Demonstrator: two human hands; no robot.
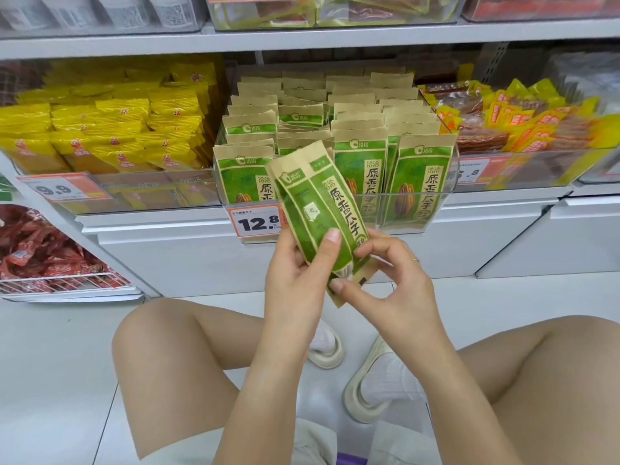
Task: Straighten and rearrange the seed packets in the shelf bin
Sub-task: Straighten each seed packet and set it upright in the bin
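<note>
Both hands hold two flat, kraft-paper-and-green seed packets (315, 209) tilted in front of the clear plastic shelf bin (335, 196): the left hand (295, 273) wraps their lower edge, thumb pressed on the glossy face, while the right hand (385, 283) pinches the crimped bottom corner. More packets stand upright in rows inside the bin.

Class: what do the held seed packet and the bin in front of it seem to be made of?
Seed packet, held by left hand and right hand: likely matte kraft paper, tan edges, creased folds. Bin: probably clear glossy plastic; packets show through its front wall.
</note>
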